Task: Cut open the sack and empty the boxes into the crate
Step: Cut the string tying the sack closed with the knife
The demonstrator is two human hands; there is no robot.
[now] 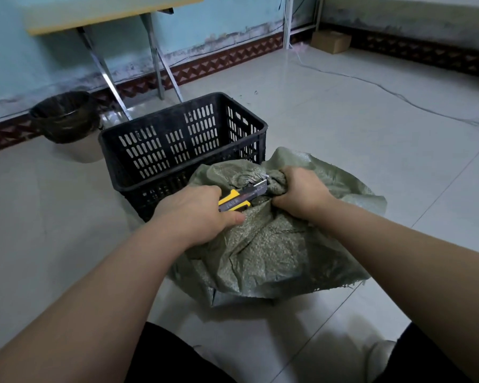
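A green woven sack (271, 252) lies bulging on the tiled floor in front of me. My right hand (302, 192) clutches its bunched, tied neck. My left hand (197, 211) grips a yellow and black utility knife (241, 199), whose blade points right and meets the neck just beside my right hand. Directly behind the sack stands a black slatted plastic crate (177, 145), and nothing shows inside it. The boxes are hidden within the sack.
A bin lined with a dark bag (64, 117) stands left of the crate by the wall. A folding table (114, 12) stands behind it. A cardboard box (331, 41) sits in the far corner. A thin cable (398, 95) runs across the floor at right.
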